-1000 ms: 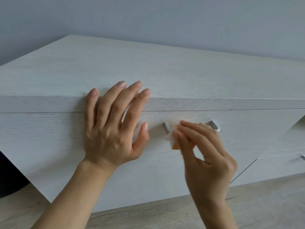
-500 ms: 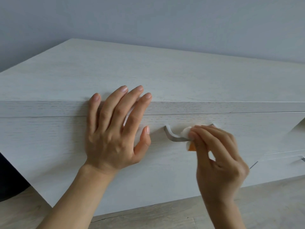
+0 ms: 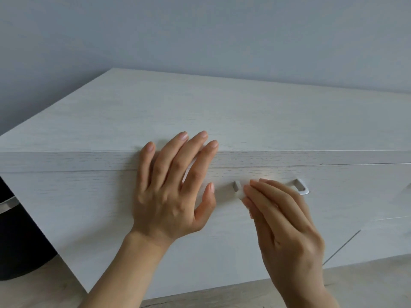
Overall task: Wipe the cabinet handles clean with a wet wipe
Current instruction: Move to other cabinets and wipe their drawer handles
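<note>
The wet wipe [image 3: 240,193] is held at the left end of the handle [image 3: 302,188], a metal bar on the pale drawer front [image 3: 89,196] of the cabinet [image 3: 200,112]. It is covered by the right hand [image 3: 287,223], whose fingers [image 3: 262,194] are laid close together over the bar. The thumb is hidden, so it cannot be told whether the wipe is pinched from beneath or only pressed on. Just left of the handle, the left hand [image 3: 169,196] is spread flat against the drawer front, its fingertips reaching up over the cabinet's top edge.

Several risks can be judged from this. Only a small corner of wipe shows past the fingertips, so it could be bunched up or dropped if it is dragged along the bar under straight fingers alone — a firmer hold would be needed. The underside and the two posts of the handle may be missed, since mainly the front face is covered from this angle. If the bar is pulled on while being rubbed, the drawer could be drawn open; that is probably what the flat left hand guards against. Moisture could also be smeared onto the wood around the handle. Well to the left of the handle and lower, a dark bin [image 3: 13,241] is seen — out of the way.
</note>
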